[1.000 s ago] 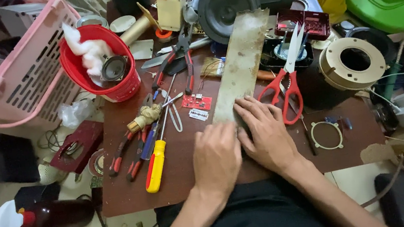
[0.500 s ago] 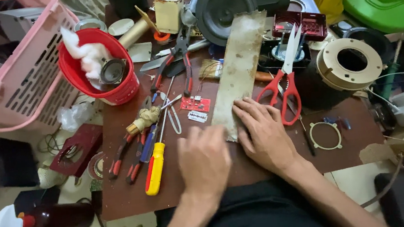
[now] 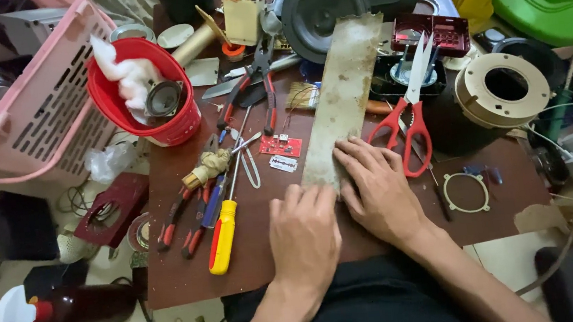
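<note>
A long grey strip point(image 3: 345, 96) lies on the brown board point(image 3: 191, 261), running from the near centre away toward the black speaker point(image 3: 323, 0) at the far side. Its near end is covered by both hands: the left hand point(image 3: 305, 233) lies flat with fingers together at the strip's near left corner, and the right hand point(image 3: 376, 187) lies flat with fingers slightly spread over its near right edge. Neither hand pinches anything. The strip appears whole and flat; whether any mark or cut is made under the hands cannot be told, so the work seems at a holding stage. Red scissors point(image 3: 408, 111) lie just right of the strip, a small red circuit board point(image 3: 281, 145) and a razor blade point(image 3: 284, 163) just left. Farther left lie a yellow screwdriver point(image 3: 224, 233) and pliers point(image 3: 255, 87). Open board remains only near the hands and at the near left edge; a red bowl point(image 3: 147, 97) crowds the far left.
</note>
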